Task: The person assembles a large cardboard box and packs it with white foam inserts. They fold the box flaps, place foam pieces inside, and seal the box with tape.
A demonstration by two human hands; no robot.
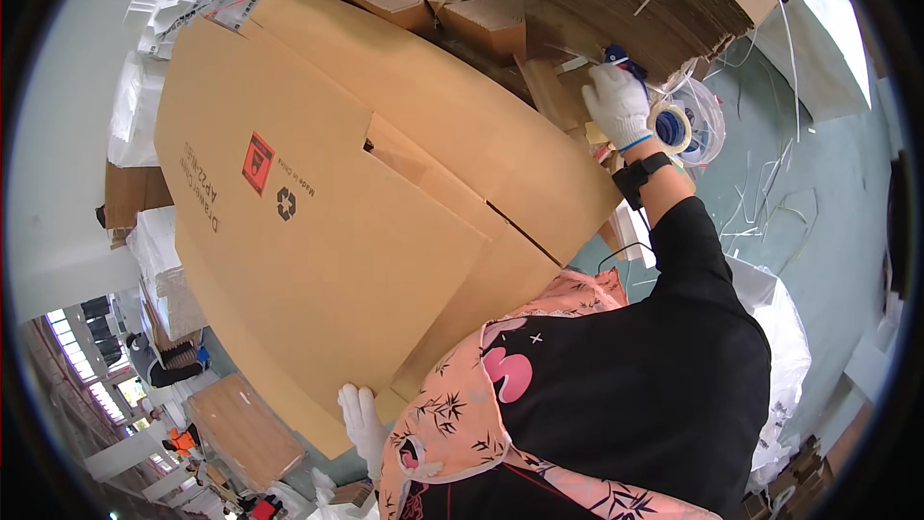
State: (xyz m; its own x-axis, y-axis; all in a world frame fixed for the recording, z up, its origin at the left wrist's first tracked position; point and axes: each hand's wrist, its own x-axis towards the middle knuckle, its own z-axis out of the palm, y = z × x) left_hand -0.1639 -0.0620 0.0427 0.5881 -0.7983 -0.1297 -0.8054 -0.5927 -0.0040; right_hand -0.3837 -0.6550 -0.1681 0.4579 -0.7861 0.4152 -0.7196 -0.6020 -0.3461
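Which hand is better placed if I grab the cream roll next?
Probably your right hand: it's beside the cream roll, though at a dark blue object. Your left hand is far off, at the near edge of the big carton.

Black top [630, 380], peach bamboo-print apron [438, 419], white gloves [618, 101]

Pale grey wall [67, 164] to one side, I note; blue-green floor [837, 183] strewn with thin white strips [741, 233]. Paned windows [73, 345] glare white in the distance.

left hand [361, 421]: forearm hidden | blue object [626, 59]: kind unclear | cardboard stack [616, 2]: cut off above
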